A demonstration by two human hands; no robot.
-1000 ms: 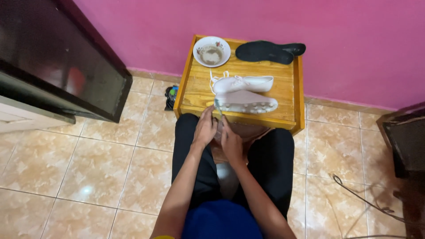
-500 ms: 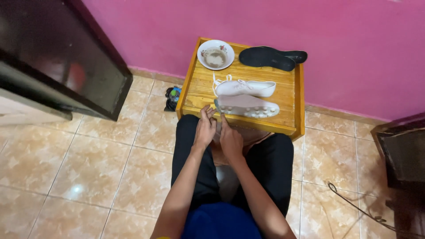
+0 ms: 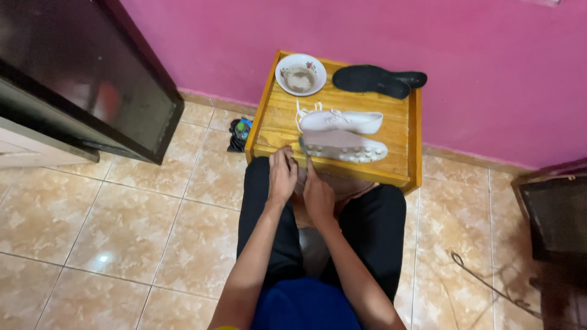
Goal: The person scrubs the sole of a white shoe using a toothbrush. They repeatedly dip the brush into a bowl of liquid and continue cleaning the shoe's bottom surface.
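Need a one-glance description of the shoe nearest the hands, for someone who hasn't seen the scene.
Find the small wooden table against the pink wall. Two white shoes lie across its middle; take the sole-up shoe along the near edge, right by the left hand and right hand. Unlike the laced shoe behind it, it lies tipped over, showing a studded sole.

Trousers (image 3: 379, 226): black, long, worn on both legs.
Top (image 3: 306, 308): blue, seen at the lower edge.
Arms: bare, no sleeves seen.
Left hand (image 3: 282, 177), right hand (image 3: 318, 194): bare, no gloves worn.
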